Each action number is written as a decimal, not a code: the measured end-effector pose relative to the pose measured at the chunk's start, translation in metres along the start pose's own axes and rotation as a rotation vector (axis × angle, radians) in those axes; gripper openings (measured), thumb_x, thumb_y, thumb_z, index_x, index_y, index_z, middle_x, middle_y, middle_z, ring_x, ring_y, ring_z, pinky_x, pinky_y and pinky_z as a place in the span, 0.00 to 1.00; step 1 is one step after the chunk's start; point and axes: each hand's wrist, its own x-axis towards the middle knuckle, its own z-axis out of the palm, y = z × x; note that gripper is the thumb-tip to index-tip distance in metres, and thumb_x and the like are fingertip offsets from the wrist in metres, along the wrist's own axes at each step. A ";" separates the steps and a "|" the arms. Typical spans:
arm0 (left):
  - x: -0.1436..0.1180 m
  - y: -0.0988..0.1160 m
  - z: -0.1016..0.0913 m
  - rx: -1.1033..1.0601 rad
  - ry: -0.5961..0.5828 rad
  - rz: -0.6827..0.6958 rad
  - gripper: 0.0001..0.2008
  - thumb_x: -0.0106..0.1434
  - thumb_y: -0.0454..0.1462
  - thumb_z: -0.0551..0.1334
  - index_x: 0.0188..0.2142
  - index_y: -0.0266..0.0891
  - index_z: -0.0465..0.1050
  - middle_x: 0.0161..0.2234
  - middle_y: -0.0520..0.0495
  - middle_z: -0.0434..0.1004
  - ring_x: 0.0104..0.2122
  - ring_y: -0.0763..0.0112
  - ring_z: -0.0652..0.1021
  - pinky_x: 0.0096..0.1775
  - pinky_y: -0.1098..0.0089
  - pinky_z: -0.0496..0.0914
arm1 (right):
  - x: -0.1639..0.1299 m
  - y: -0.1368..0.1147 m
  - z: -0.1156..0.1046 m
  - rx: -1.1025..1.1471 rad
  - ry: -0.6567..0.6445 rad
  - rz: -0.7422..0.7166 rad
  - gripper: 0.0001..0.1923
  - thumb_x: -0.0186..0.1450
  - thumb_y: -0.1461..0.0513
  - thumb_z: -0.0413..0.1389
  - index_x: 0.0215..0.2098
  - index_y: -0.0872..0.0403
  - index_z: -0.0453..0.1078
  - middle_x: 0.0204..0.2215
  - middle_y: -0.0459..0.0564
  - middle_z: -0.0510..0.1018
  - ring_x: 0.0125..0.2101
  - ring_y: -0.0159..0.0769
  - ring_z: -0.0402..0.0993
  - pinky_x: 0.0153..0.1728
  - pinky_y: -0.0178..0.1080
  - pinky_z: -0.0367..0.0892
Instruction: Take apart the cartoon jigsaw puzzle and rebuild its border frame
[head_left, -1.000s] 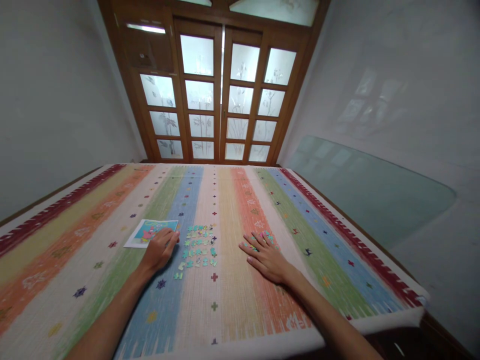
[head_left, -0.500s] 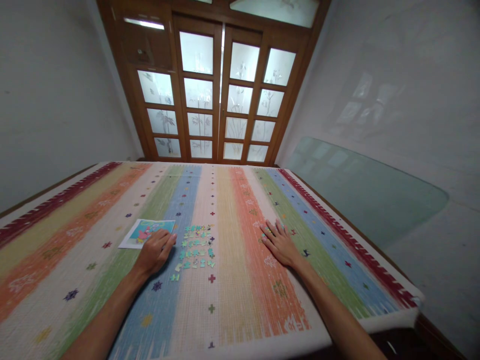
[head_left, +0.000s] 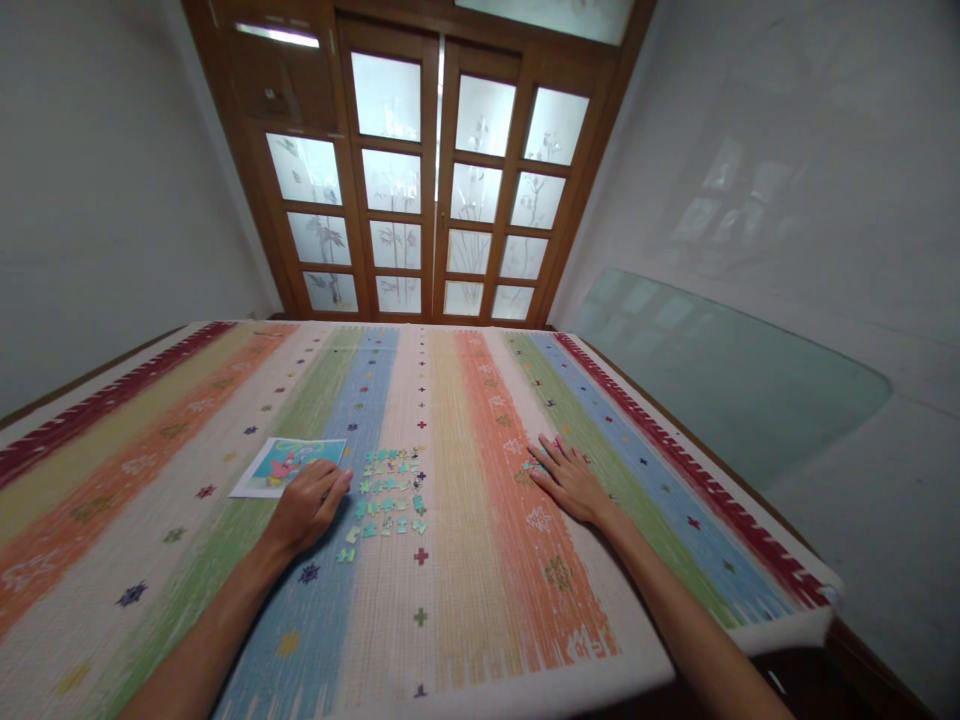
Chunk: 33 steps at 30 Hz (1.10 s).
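Puzzle pieces (head_left: pixel 388 492) between flat, empty hands; picture card (head_left: pixel 289 466) beside left hand (head_left: pixel 306 507).

Puzzle pieces (head_left: pixel 388 495) lie on the mat (head_left: pixel 465 620), picture card (head_left: pixel 289 466) to their left

centre gap: bare striped mat (head_left: pixel 465 560) between the scattered puzzle pieces (head_left: pixel 386 495) and the right hand (head_left: pixel 571 482), wide, passable.
left-centre: picture card (head_left: pixel 289 465) flat just beyond the left hand (head_left: pixel 307 505), pieces close on its right; tight there.
lower frame: both forearms lie over the mat, open strip between them.
upper mat: bare up to the wooden doors (head_left: pixel 427 180).
right edge: glass pane (head_left: pixel 720 370) leaning on the wall, blocks that side.
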 end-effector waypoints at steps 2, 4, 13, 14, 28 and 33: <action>0.000 0.001 0.000 0.001 0.006 0.016 0.20 0.73 0.42 0.50 0.25 0.43 0.69 0.26 0.46 0.75 0.28 0.63 0.74 0.37 0.62 0.69 | 0.004 0.001 -0.001 0.018 0.007 -0.007 0.32 0.75 0.43 0.39 0.70 0.45 0.61 0.72 0.54 0.56 0.71 0.56 0.48 0.67 0.64 0.47; -0.001 0.001 0.000 0.001 0.014 0.027 0.20 0.73 0.42 0.50 0.25 0.42 0.69 0.25 0.46 0.74 0.28 0.63 0.74 0.36 0.62 0.69 | 0.007 0.003 -0.001 0.046 0.033 -0.021 0.31 0.75 0.44 0.40 0.69 0.46 0.64 0.71 0.55 0.60 0.71 0.55 0.51 0.67 0.62 0.49; -0.001 0.005 0.002 0.011 0.016 0.067 0.21 0.74 0.40 0.51 0.24 0.41 0.69 0.25 0.47 0.73 0.27 0.65 0.73 0.35 0.65 0.69 | 0.007 0.014 0.006 0.214 0.253 -0.096 0.27 0.76 0.50 0.39 0.58 0.50 0.73 0.59 0.57 0.74 0.61 0.48 0.66 0.63 0.56 0.59; 0.000 0.006 0.002 0.012 0.020 0.078 0.21 0.74 0.40 0.51 0.24 0.41 0.69 0.25 0.48 0.73 0.27 0.66 0.73 0.36 0.65 0.69 | 0.007 0.016 0.006 0.265 0.289 -0.102 0.27 0.77 0.51 0.38 0.57 0.50 0.73 0.57 0.58 0.75 0.60 0.48 0.67 0.63 0.57 0.59; 0.019 0.017 -0.002 -0.007 0.092 0.244 0.18 0.73 0.34 0.53 0.27 0.40 0.71 0.26 0.49 0.73 0.27 0.67 0.75 0.34 0.66 0.70 | 0.007 0.024 0.017 0.659 0.495 0.073 0.31 0.75 0.47 0.34 0.51 0.47 0.77 0.51 0.55 0.80 0.55 0.49 0.72 0.60 0.56 0.63; 0.036 0.007 -0.002 0.044 0.072 0.367 0.17 0.72 0.34 0.54 0.25 0.40 0.70 0.25 0.47 0.73 0.26 0.67 0.73 0.33 0.65 0.69 | 0.018 0.019 0.017 0.660 0.513 0.075 0.33 0.76 0.46 0.32 0.53 0.47 0.76 0.55 0.56 0.77 0.59 0.49 0.69 0.61 0.55 0.62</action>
